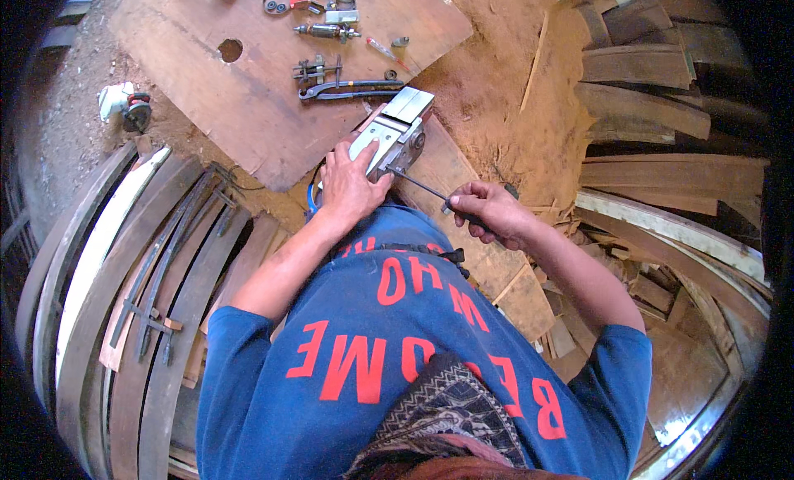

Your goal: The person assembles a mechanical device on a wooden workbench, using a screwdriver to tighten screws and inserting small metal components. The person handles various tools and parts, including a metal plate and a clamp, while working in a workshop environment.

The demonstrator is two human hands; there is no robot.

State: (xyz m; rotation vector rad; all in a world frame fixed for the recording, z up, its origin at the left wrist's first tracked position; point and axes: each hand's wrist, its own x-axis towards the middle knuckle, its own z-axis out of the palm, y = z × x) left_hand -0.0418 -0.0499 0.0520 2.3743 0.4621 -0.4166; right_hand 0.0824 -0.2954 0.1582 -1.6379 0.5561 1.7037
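A grey metal electric planer point(395, 131) lies upside down on a wooden board point(248, 83) in front of me. My left hand point(351, 185) presses on its near end and holds it still. My right hand point(488, 211) grips the dark handle of a screwdriver point(423, 186), whose thin shaft points up-left into the side of the planer. My blue shirt with red letters fills the lower middle of the view.
Pliers point(351, 89), small metal parts point(318, 68) and clamps lie further back on the board. A small grinder point(132, 108) sits on the ground at left. Curved wooden strips point(124, 265) lie at left, stacked planks point(653, 91) at right, and sawdust point(504, 91) covers the ground.
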